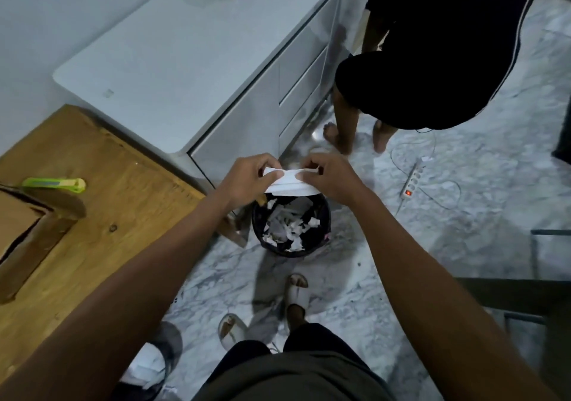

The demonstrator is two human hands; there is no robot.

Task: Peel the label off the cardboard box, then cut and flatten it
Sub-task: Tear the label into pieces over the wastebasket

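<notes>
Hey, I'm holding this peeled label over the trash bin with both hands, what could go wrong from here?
1. The label is pinched between your left hand and right hand; its sticky side may cling to your fingers instead of dropping.
2. It sits over the far rim of the bin, so it might fall outside onto the floor.
3. The power strip and its cords lie on the floor near your right, a possible trip hazard when you step back.
</notes>
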